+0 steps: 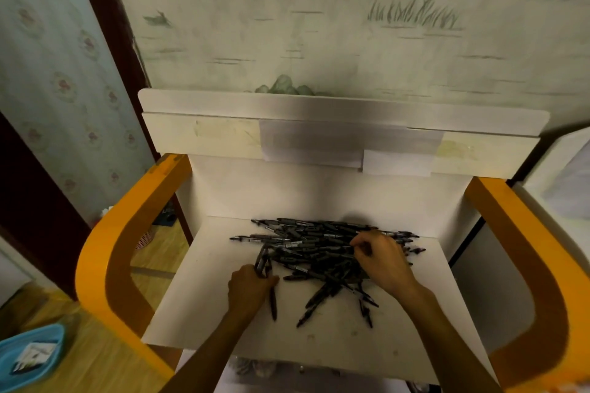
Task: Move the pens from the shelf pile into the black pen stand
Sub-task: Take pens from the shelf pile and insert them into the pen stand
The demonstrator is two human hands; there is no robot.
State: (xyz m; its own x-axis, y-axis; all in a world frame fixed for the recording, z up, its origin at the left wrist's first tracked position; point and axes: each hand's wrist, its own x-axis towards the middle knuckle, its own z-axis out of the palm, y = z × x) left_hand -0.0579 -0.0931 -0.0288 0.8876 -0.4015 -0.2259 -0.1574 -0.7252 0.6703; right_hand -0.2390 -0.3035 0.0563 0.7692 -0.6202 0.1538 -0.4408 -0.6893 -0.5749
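**Pens on white shelf: two hands working the pile**

Lying heaped on the white shelf point(198, 306): pile of black pens point(319, 252), far too many and too tangled for counting. Straying toward the near edge: some six pens. Gripping a small bundle of pens point(263, 262) at the pile's left edge: left hand point(250, 292). Pinching at pens on the pile's right side: right hand point(381, 260). Flanking the shelf: two orange side rails point(105, 265). Staying bare: shelf's left and near margins.

A white shelf point(204, 306) — orange-edged at both sides — carries a loose pile of black pens point(319, 252).
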